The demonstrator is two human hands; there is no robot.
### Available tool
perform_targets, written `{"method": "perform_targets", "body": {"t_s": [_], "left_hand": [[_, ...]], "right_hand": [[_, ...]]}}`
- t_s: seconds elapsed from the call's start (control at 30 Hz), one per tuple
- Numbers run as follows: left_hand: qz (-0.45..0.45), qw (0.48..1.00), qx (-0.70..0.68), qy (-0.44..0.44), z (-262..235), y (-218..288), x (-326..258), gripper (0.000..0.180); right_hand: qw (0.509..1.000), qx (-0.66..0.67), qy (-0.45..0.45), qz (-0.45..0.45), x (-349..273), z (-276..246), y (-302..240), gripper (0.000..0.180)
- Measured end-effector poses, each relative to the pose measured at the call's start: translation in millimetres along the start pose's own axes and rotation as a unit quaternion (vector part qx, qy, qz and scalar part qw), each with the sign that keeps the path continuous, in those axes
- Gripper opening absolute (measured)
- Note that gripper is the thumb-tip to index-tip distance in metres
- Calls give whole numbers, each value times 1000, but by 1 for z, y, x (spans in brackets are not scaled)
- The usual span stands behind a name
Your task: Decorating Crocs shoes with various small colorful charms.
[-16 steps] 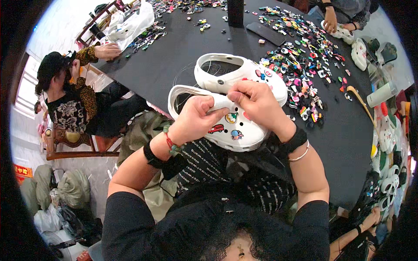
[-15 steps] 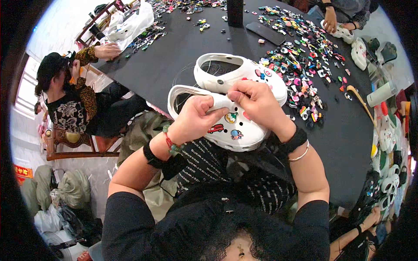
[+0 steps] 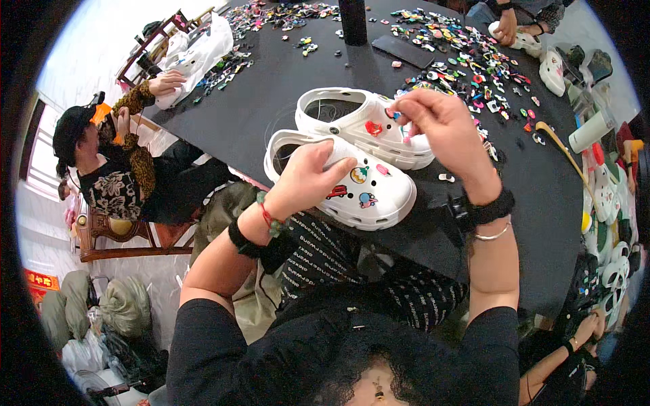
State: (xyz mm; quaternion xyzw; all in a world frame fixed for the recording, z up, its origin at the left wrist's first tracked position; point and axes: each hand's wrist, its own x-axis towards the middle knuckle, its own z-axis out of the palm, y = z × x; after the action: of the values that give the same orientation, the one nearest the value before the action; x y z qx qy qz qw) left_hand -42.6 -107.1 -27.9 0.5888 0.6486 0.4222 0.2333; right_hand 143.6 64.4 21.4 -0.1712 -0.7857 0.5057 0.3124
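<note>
Two white clogs lie side by side on the black table. My left hand (image 3: 311,172) grips the near clog (image 3: 393,196) by the rim of its foot opening, thumb on top. That clog carries a red bus charm (image 3: 336,191), a round green-and-yellow charm (image 3: 359,174), a pink charm (image 3: 383,169) and a blue-and-pink charm (image 3: 367,199). Above the toe of the far clog (image 3: 399,159), my right hand (image 3: 450,132) is raised with thumb and fingers pinched. What the pinch holds, if anything, I cannot make out. A red charm (image 3: 373,128) sits on the far clog.
Many loose colourful charms (image 3: 467,54) spread over the table's far right. A dark flat slab (image 3: 402,52) and a black cylinder (image 3: 353,24) stand beyond the clogs. A co-worker (image 3: 108,162) sits at left; another person's hand (image 3: 506,28) holds a white clog at far right.
My right hand has left the near clog and moved up and right over the far clog's toe. A pink charm on the near clog now shows fully. My left hand keeps its grip.
</note>
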Motion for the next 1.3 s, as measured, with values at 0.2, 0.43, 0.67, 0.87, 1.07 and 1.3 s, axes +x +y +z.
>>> {"method": "perform_targets", "body": {"t_s": [0.2,0.43,0.67,0.87,1.07,1.3], "left_hand": [[-148,987,-29,-62,-10,26,4,29],[-88,987,136,-2,-17,44,10,39],[69,939,295,162,-39,80,35,24],[74,939,324,86,-22,68,42,26],[72,928,353,99,-24,69,36,27],[-148,969,194,-32,-28,51,82,48]], "right_hand": [[888,-426,152,-83,-8,-73,12,16],[857,-509,71,31,-7,-112,57,15],[895,-441,55,21,-3,-99,46,17],[925,-368,24,-90,-4,-69,12,17],[920,-364,17,-144,-3,-64,13,14],[922,-364,14,-131,-3,-55,14,14]]}}
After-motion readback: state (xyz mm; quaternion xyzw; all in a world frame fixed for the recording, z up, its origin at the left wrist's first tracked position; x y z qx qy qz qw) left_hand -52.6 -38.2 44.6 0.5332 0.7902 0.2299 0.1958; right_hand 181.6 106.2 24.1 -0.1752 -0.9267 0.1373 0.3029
